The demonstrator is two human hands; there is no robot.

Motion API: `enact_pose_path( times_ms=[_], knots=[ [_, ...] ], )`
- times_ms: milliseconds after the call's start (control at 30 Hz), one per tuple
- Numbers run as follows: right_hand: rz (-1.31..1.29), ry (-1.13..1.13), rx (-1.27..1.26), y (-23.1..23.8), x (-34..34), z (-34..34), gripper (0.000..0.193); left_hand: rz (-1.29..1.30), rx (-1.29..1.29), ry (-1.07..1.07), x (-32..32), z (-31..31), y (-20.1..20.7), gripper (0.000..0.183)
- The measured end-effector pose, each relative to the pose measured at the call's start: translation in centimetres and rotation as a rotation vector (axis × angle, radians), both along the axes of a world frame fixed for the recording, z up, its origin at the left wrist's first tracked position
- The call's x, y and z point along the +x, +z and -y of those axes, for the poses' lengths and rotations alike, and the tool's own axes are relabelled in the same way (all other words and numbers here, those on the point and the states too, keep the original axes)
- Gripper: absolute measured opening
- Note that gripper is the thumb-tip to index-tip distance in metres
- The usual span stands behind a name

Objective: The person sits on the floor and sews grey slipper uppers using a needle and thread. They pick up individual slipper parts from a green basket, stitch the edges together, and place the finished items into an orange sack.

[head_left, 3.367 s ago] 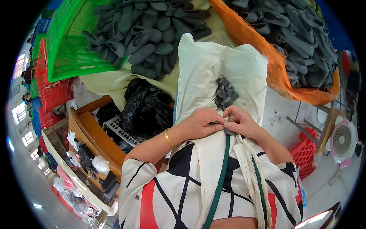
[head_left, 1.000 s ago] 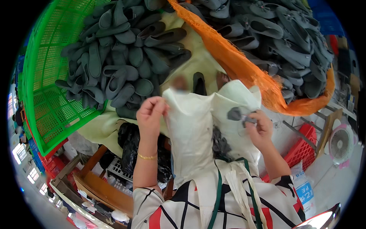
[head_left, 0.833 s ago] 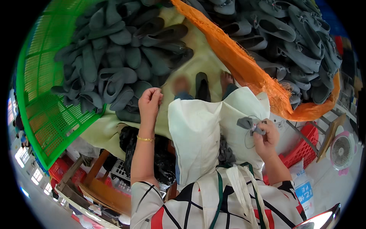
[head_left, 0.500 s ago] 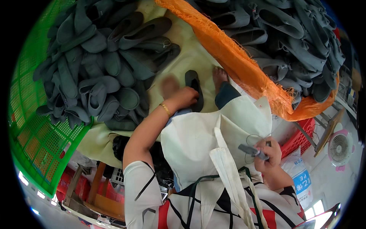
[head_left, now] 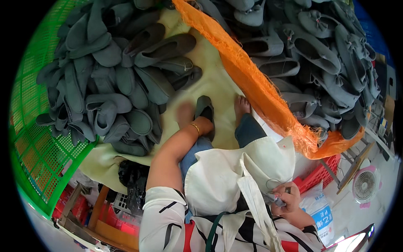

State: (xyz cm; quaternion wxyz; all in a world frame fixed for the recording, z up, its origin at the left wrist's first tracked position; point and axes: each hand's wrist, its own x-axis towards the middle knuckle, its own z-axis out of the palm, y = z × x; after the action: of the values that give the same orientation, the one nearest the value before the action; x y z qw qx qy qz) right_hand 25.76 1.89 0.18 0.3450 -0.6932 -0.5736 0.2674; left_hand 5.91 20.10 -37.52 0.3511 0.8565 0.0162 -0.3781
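A dark grey slip-on shoe (head_left: 204,103) stands toe-away between my knees. My left hand (head_left: 205,125), with a gold bracelet at the wrist, closes on it near its opening; the fingertips are hidden. By the right side of the white apron (head_left: 222,180), my right hand (head_left: 287,197) is closed round a small grey fabric piece (head_left: 270,198), possibly a bow. A thin thread loop shows beside that hand, and a dark ring is on one finger.
Many grey shoes (head_left: 126,80) heap out of a green basket (head_left: 40,159) at left. More, several with bows, fill an orange sack (head_left: 252,80) at right. My bare feet (head_left: 242,105) rest on pale cloth. A red crate (head_left: 317,172) and pink-white fan (head_left: 365,186) stand right.
The view has shifted. My left hand has drawn the shoe closer to my left knee. My right hand is lower and nearer my body, with less of the grey piece showing.
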Motion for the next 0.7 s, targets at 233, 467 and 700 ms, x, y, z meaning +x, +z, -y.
enact_pose_path(
  times_ms=[233,467,700],
  knots=[
    [0.109,-0.049,0.075,0.2,-1.0,-1.1,0.03,0.45,-0.397,1.139,3.3,-7.6,11.1,0.021],
    [0.133,-0.144,0.219,0.5,-2.0,-0.9,0.019,0.773,-1.291,1.647,-1.9,-8.6,30.8,0.008],
    [-0.496,-0.33,0.008,1.8,-3.0,0.7,0.007,0.838,-0.759,1.924,-9.2,0.9,43.9,0.011]
  ],
)
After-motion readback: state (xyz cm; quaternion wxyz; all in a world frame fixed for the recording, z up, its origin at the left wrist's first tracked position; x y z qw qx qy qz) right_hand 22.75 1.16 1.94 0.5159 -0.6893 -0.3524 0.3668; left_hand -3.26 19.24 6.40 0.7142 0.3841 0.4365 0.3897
